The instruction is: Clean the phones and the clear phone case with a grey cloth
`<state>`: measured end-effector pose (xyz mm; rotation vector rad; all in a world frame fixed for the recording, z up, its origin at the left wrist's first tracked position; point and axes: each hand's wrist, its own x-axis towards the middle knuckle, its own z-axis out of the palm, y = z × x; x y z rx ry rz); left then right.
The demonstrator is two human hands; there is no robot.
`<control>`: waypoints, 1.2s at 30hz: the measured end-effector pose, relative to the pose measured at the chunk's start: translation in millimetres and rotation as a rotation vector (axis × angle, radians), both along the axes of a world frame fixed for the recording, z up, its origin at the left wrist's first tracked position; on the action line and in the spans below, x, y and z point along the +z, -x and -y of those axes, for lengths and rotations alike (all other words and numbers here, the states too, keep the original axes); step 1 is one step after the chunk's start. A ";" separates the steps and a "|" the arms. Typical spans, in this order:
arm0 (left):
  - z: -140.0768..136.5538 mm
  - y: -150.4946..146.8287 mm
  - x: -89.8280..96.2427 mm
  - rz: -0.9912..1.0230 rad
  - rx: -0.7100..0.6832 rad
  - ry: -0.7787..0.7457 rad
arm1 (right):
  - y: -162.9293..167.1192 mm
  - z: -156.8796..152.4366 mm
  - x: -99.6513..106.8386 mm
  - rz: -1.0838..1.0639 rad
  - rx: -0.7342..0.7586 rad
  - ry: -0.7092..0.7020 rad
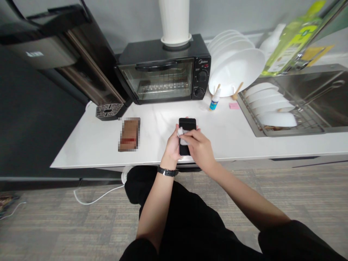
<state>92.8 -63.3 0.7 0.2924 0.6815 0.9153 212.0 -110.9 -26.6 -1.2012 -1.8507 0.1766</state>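
A black smartphone (187,124) lies in my left hand (172,146), screen up, over the front part of the white counter (157,130). The left fingers are wrapped round it from below, with tips showing past its far edges. My right hand (200,146) pinches a crumpled whitish tissue (185,140) and holds it against the screen. Part of the tissue is hidden under the right fingers. A small white spray bottle (214,100) with a blue label stands beyond the phone to the right. Left of my hands lies a brown, blurred-out flat object (129,135).
Behind stands a black toaster oven (163,69) with a white pot (175,21) on top. A drinks dispenser (89,65) is at left. White plates (236,70) lean at right, near a pink sponge-like piece (234,106) and a sink (312,105) holding bowls.
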 end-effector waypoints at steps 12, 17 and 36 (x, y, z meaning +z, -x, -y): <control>-2.4 6.5 13.4 0.053 0.129 -0.206 | -121.9 -2.7 -0.9 0.043 -0.212 -0.007; 9.0 15.0 32.4 -0.056 0.308 -0.267 | -86.1 27.9 11.4 0.001 -0.185 -0.096; 62.3 79.4 -9.1 -1.317 0.034 -1.065 | -66.9 36.7 12.6 -0.259 0.007 0.489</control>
